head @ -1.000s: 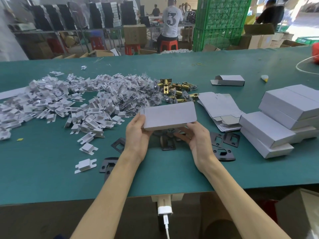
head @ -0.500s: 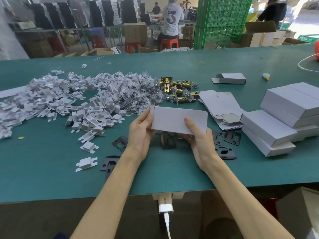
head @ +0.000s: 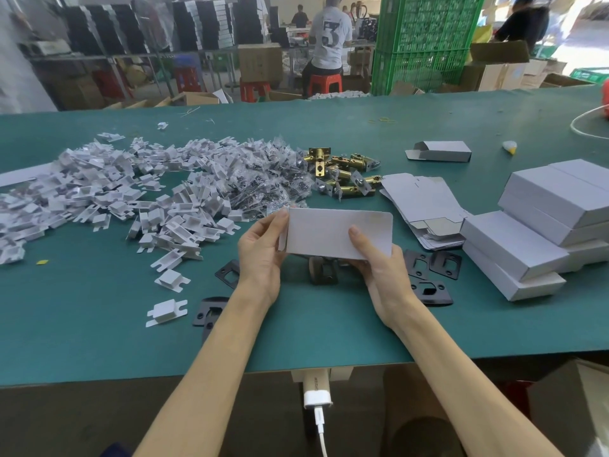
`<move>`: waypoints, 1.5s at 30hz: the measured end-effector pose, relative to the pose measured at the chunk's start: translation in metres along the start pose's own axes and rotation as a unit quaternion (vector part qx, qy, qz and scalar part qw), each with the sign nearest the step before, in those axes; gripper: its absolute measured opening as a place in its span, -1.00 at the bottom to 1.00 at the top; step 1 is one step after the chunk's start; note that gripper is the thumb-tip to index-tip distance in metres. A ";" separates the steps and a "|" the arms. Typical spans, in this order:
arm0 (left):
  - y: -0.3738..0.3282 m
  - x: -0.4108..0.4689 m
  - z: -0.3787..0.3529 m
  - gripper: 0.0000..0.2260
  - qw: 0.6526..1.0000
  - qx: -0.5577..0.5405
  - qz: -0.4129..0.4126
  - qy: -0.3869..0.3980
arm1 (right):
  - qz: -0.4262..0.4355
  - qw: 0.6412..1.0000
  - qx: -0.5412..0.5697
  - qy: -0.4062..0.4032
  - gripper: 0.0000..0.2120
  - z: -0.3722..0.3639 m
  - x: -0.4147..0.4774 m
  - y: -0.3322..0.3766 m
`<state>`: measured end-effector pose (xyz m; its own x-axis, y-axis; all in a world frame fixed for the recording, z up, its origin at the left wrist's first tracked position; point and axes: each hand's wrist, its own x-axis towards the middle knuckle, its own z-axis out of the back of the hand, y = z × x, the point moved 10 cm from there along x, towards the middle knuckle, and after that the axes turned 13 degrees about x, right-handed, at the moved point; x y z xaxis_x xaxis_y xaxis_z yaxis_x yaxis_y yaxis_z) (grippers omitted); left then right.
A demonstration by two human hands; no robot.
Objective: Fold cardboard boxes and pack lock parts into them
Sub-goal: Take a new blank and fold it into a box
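Both hands, left hand (head: 260,255) and right hand (head: 382,268), pinched a flat grey rectangular cardboard box (head: 333,232) above the green table (head: 99,341).

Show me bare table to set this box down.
Bare table: the near patch left of the left hand, below the white inserts; the near patch before the stacked boxes; the far strip. Crowded: around the box, middle band of inserts, brass latches, strike plates.

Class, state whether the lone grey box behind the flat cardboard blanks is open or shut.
Open: the box has its left end flaps sticking out.
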<state>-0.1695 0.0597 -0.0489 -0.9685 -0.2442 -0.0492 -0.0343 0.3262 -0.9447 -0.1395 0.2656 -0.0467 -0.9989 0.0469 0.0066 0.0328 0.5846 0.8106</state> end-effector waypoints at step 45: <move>-0.007 -0.013 -0.037 -0.50 0.951 0.261 -0.125 0.109 | 0.030 0.998 -0.013 -0.055 -0.78 0.013 0.005 -0.004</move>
<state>-0.1662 0.0941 -0.0293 -0.9764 -0.0409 0.2120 -0.1975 -0.2282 -0.9534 -0.1446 0.2738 -0.0572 -0.9854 0.1699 -0.0078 0.0895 0.5573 0.8255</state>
